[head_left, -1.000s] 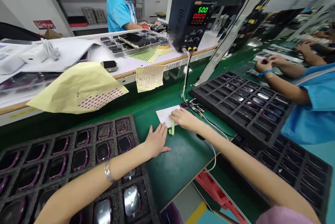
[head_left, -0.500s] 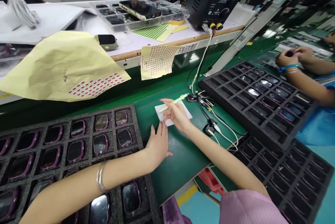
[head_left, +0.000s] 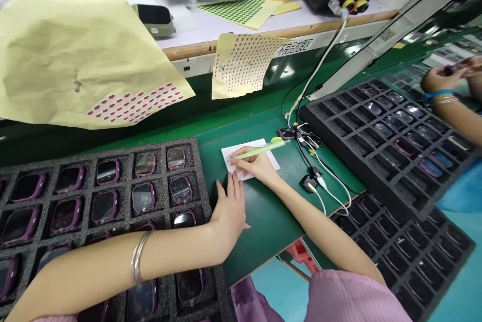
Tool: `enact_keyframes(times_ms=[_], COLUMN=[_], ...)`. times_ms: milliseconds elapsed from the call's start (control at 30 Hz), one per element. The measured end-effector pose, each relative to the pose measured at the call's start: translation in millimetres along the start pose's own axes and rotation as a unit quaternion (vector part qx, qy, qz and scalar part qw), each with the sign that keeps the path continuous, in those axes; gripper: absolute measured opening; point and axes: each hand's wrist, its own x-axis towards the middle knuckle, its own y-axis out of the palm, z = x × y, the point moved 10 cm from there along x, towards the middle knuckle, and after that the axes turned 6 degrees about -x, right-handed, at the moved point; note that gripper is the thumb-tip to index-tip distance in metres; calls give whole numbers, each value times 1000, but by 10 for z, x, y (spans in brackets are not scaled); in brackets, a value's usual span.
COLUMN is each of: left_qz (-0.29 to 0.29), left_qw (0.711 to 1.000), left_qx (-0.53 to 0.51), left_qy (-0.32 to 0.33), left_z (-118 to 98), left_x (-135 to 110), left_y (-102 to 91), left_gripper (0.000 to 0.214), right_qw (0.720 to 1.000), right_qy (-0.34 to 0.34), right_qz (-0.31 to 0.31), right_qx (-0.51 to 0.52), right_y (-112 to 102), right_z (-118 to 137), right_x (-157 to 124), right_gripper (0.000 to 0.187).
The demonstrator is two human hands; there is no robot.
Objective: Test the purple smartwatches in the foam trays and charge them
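My right hand (head_left: 253,165) grips a light green pen (head_left: 263,149), its tip down on a small white paper slip (head_left: 265,153) lying on the green mat (head_left: 263,221). My left hand (head_left: 230,210) lies flat on the mat just below the slip, fingers stretched out and nothing in it; a silver bangle sits on that wrist. Left of both hands is a black foam tray (head_left: 56,161) holding several purple-edged smartwatch bodies (head_left: 142,196).
A second black foam tray (head_left: 380,161) of watch bodies sits at right, with an empty one lower right. White cables and charger clips (head_left: 315,181) lie between. Yellow sticker sheets (head_left: 90,56) hang off the raised shelf. A co-worker's hands (head_left: 448,78) are at far right.
My right hand picked the green pen up off the mat and brought its tip down onto the white slip. The view tilted down and closer. My left hand stayed flat.
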Motion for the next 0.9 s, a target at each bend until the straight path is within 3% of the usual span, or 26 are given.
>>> enact_keyframes(times_ms=[267,900], left_qz=[-11,-8], left_qw=[1000,999], left_qx=[-5,-42], left_qy=[-8,-8], left_z=[11,21], left_x=[-17,19], left_y=[16,19], left_gripper=[88,88], right_qw=[990,987], right_qy=[-50,-73], right_qz=[-111,-84], right_qx=[-77,-113], right_y=[-81,-15], right_z=[-10,25], right_x=[-41,-19], right_gripper=[18,23])
